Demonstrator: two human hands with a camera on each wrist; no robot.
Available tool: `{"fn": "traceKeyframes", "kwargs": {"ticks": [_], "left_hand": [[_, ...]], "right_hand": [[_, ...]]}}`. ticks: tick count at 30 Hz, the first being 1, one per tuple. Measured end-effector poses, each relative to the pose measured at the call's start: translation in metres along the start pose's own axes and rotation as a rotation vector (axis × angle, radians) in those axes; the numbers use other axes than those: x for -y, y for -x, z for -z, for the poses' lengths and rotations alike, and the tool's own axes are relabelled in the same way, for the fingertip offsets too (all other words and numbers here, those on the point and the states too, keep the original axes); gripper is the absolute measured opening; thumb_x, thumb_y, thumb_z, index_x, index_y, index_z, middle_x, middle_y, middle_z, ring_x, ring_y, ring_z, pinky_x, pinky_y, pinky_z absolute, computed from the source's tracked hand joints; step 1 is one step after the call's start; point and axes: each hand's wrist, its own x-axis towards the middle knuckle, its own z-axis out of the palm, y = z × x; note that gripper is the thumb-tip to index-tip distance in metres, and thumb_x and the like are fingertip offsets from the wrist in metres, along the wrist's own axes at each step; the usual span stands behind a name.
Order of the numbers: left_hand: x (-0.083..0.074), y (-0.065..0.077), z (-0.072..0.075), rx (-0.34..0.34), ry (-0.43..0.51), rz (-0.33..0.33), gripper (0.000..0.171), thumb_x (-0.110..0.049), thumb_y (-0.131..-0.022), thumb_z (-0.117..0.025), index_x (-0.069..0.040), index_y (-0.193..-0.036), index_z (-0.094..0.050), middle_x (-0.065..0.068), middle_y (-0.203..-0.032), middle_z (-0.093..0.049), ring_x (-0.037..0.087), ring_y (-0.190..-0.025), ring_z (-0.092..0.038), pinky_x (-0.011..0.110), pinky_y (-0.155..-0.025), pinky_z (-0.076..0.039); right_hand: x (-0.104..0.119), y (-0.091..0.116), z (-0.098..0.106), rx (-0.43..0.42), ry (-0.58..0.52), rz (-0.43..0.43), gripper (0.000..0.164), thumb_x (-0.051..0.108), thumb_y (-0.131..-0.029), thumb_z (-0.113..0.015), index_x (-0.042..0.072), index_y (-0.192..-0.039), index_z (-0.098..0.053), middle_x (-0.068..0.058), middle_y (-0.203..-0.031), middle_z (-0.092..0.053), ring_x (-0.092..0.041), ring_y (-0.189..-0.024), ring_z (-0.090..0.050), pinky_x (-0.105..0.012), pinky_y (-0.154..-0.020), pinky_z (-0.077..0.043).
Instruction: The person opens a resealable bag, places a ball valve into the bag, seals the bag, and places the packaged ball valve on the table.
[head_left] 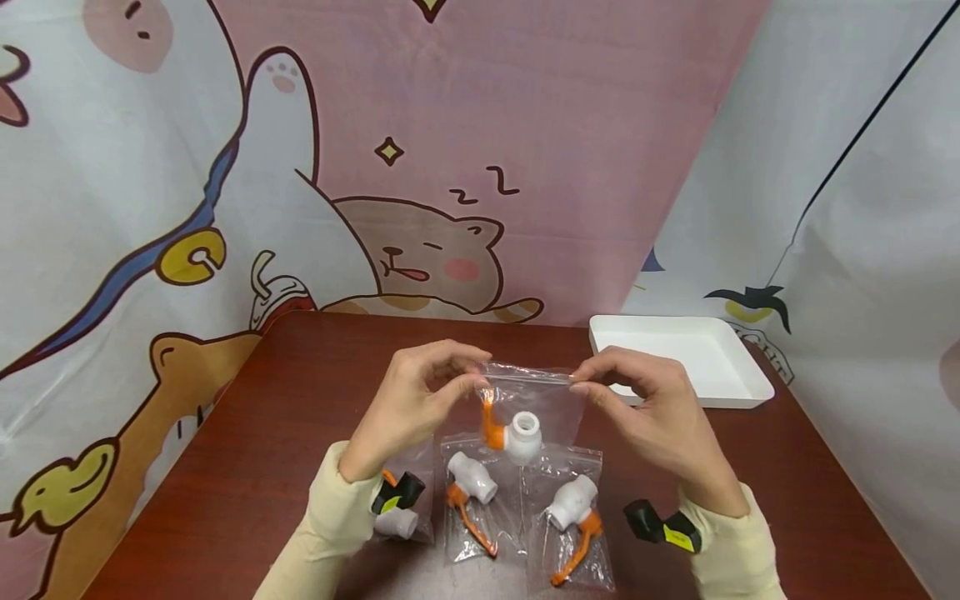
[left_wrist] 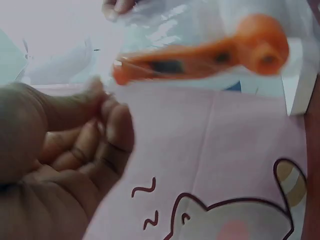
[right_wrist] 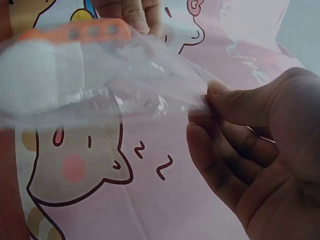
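Note:
Between both hands hangs a clear zip-lock bag (head_left: 551, 408), its zip strip stretched level along the top. Inside it is a white plastic ball valve (head_left: 523, 437) with an orange lever handle (left_wrist: 195, 62). My left hand (head_left: 423, 400) pinches the bag's top left corner between thumb and fingertips. At the top right corner, my right hand (head_left: 656, 408) pinches the plastic the same way. In the right wrist view the bag's corner runs into the right thumb and forefinger (right_wrist: 200, 120). The held bag is raised over the table, above the bagged valves lying there.
On the brown table (head_left: 315, 392) lie more bagged valves: one in the middle (head_left: 472, 477), one at the right (head_left: 573, 502), and one at the left (head_left: 396, 522), partly behind the left wrist. A white tray (head_left: 697, 354) stands at the back right. A printed cloth (head_left: 585, 125) hangs behind.

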Motion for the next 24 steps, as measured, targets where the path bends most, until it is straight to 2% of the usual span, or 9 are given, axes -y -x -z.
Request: {"fn": "traceKeyframes", "kwargs": {"ticks": [5,8,11,14,17,20,24], "left_hand": [[0.000,0.000,0.000,0.041,0.037,0.212,0.007,-0.012,-0.091,-0.078,-0.013,-0.098,-0.076,0.004,-0.084,-0.075,0.021,-0.067,-0.065,0.022,-0.056,-0.048],[0.001,0.000,0.000,0.060,0.061,0.271,0.004,-0.013,-0.092,-0.078,-0.013,-0.094,-0.074,0.011,-0.082,-0.073,0.021,-0.067,-0.065,0.022,-0.056,-0.047],[0.002,0.000,0.000,0.061,0.082,0.284,0.004,-0.015,-0.092,-0.077,-0.014,-0.092,-0.074,0.013,-0.083,-0.072,0.016,-0.067,-0.062,0.022,-0.056,-0.045],[0.004,0.000,-0.002,0.027,0.094,0.234,0.004,-0.014,-0.092,-0.078,-0.014,-0.090,-0.074,0.008,-0.082,-0.071,0.013,-0.066,-0.060,0.023,-0.056,-0.045],[0.005,0.000,-0.004,-0.023,0.098,0.133,0.008,-0.011,-0.090,-0.079,-0.013,-0.086,-0.073,0.003,-0.079,-0.071,0.013,-0.064,-0.058,0.023,-0.055,-0.046],[0.005,0.000,-0.007,-0.060,0.124,0.037,0.010,-0.008,-0.089,-0.079,-0.012,-0.084,-0.072,0.002,-0.079,-0.070,0.013,-0.065,-0.059,0.022,-0.056,-0.048],[0.004,-0.001,-0.011,-0.087,0.185,-0.053,0.009,-0.004,-0.089,-0.078,-0.010,-0.086,-0.073,0.003,-0.080,-0.069,0.014,-0.066,-0.061,0.023,-0.057,-0.050]], "right_hand": [[0.000,-0.002,-0.004,-0.023,0.009,0.080,0.036,-0.012,-0.078,-0.081,0.017,-0.098,-0.076,0.006,-0.090,-0.074,-0.006,-0.078,-0.064,-0.015,-0.073,-0.051],[0.000,-0.002,-0.005,-0.019,0.019,0.090,0.036,-0.012,-0.077,-0.081,0.018,-0.098,-0.076,0.006,-0.090,-0.074,-0.006,-0.079,-0.064,-0.015,-0.073,-0.051],[-0.001,-0.001,-0.004,-0.003,0.022,0.063,0.034,-0.010,-0.080,-0.081,0.018,-0.098,-0.076,0.007,-0.091,-0.074,-0.006,-0.079,-0.065,-0.015,-0.075,-0.052],[-0.002,-0.001,-0.002,0.018,0.020,0.010,0.031,-0.007,-0.082,-0.080,0.019,-0.098,-0.075,0.009,-0.091,-0.073,-0.006,-0.081,-0.066,-0.015,-0.078,-0.054],[-0.003,0.000,-0.001,0.042,0.011,-0.054,0.027,-0.002,-0.085,-0.080,0.021,-0.098,-0.074,0.010,-0.092,-0.073,-0.007,-0.083,-0.067,-0.017,-0.082,-0.055],[-0.004,-0.001,0.000,0.056,0.005,-0.101,0.024,0.002,-0.088,-0.079,0.023,-0.098,-0.074,0.010,-0.093,-0.073,-0.008,-0.086,-0.068,-0.017,-0.085,-0.055],[-0.007,-0.001,0.000,0.052,-0.021,-0.147,0.022,0.004,-0.089,-0.078,0.022,-0.100,-0.073,0.010,-0.095,-0.074,-0.008,-0.088,-0.068,-0.018,-0.085,-0.056]]}}
